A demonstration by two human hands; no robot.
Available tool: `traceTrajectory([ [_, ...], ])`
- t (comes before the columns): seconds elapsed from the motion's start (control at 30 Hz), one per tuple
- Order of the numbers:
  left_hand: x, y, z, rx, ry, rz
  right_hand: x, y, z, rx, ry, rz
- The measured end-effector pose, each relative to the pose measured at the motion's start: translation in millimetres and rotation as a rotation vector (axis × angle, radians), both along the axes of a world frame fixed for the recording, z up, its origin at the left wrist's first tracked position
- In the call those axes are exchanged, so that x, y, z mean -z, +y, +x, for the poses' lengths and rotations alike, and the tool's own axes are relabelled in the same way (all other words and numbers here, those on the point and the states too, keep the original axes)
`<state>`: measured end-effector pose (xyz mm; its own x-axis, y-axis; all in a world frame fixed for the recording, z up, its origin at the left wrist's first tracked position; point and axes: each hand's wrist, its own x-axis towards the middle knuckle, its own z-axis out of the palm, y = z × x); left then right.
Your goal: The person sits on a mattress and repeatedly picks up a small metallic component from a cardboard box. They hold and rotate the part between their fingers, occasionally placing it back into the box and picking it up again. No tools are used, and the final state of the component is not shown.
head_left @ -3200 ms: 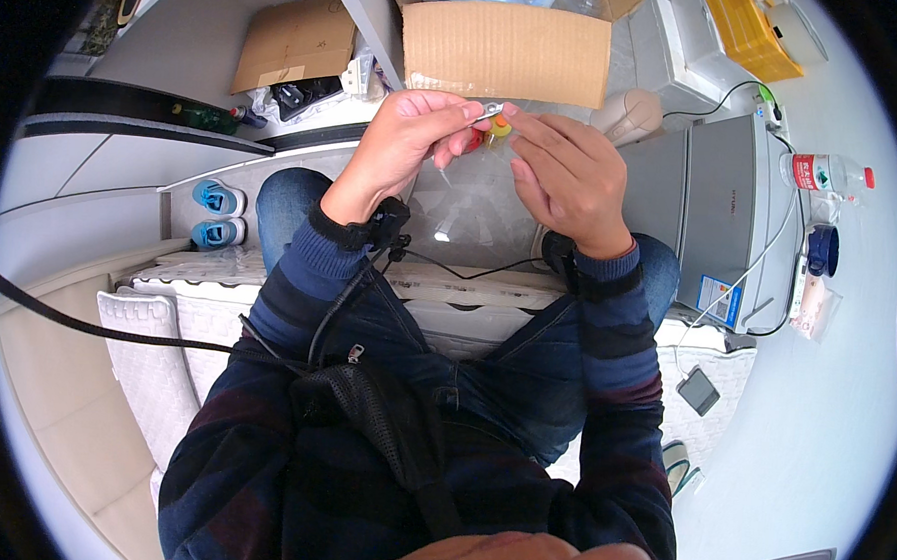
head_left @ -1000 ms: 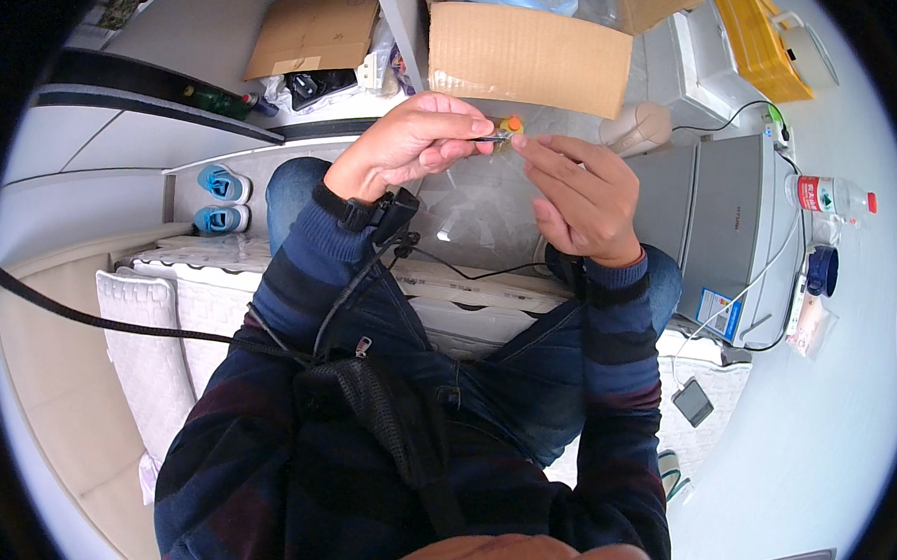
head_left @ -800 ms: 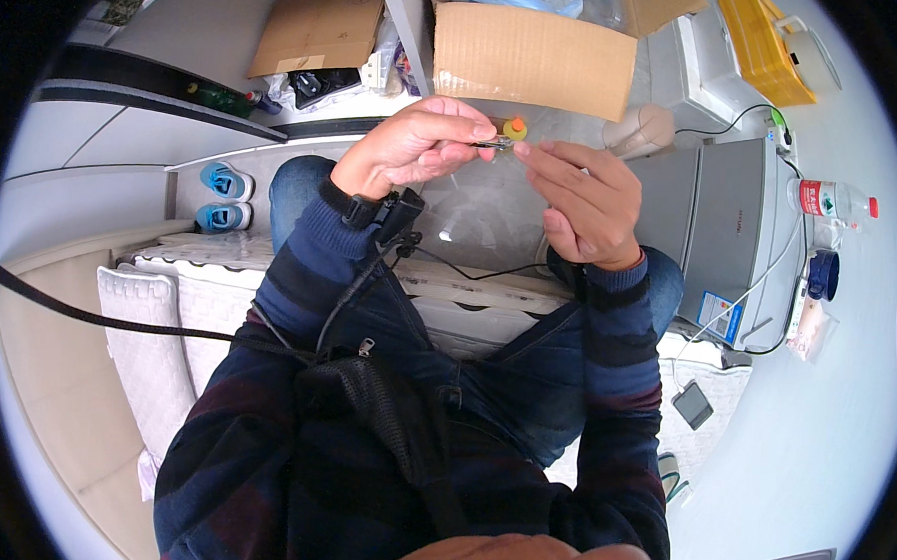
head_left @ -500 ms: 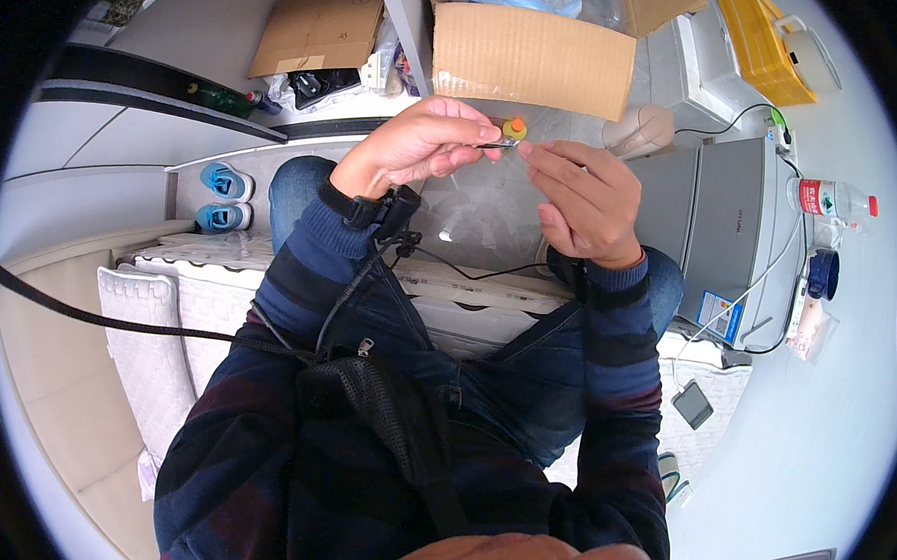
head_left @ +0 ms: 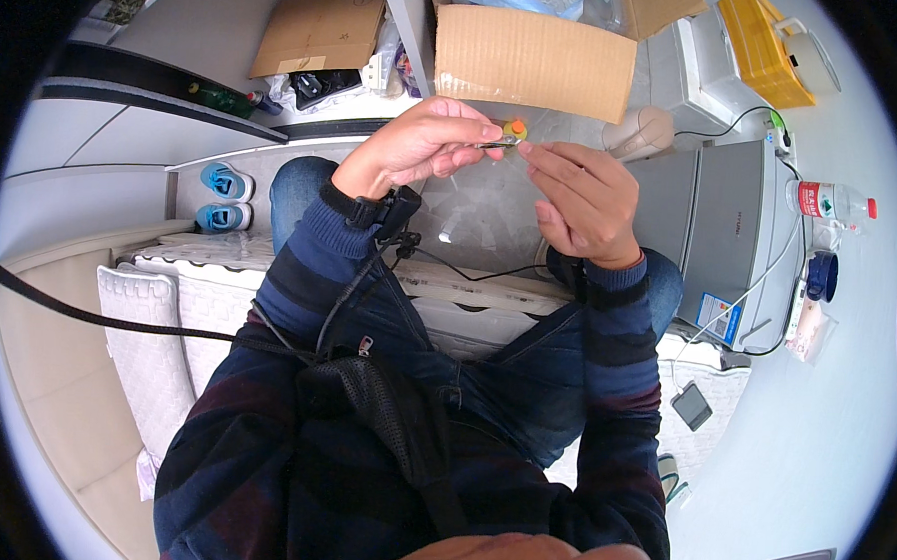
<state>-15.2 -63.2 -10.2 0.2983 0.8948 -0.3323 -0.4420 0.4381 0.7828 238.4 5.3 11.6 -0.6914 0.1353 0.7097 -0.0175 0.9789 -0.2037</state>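
Observation:
My left hand [head_left: 433, 139] pinches a small shiny metal nail clipper [head_left: 497, 143] between thumb and fingers. Its tip meets a fingertip of my right hand [head_left: 587, 198]. That hand holds nothing: its fingers point toward the clipper, slightly bent, with the thumb apart below them. Just beyond the clipper, a yellow bottle with an orange cap [head_left: 516, 129] shows in part, the rest hidden behind my hands and the tool. The clipper is too small in view to tell how far its jaws are apart.
A cardboard box [head_left: 533, 64] stands ahead, beside a shelf holding another carton [head_left: 319, 34]. To the right are a grey mini fridge [head_left: 736, 228], a plastic bottle [head_left: 834, 201] and a phone [head_left: 692, 406] on a cable. Blue shoes [head_left: 227, 182] sit left of my knee.
Both hands stay nearly in place. The clipper has tilted slightly in my left hand, and my right hand has shifted a touch to the left.

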Motion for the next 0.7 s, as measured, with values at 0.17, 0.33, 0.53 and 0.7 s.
traceTrajectory([
  [0.17, -0.9, 0.0, -0.8, 0.007, 0.009, -0.029, 0.0, 0.1, -0.8, -0.001, 0.003, 0.001],
  [0.33, 3.1, -0.4, -1.8, -0.026, 0.014, -0.082, -2.4, -2.2, -0.7, -0.016, -0.015, -0.012],
  [0.53, 10.2, -1.2, -12.6, 0.071, -0.161, -0.044, -1.0, -1.6, -2.1, -0.069, 0.041, -0.047],
  [0.7, 13.4, -4.7, -9.1, 0.077, -0.347, -0.058, -0.2, -3.7, -1.6, -0.127, 0.109, -0.12],
])
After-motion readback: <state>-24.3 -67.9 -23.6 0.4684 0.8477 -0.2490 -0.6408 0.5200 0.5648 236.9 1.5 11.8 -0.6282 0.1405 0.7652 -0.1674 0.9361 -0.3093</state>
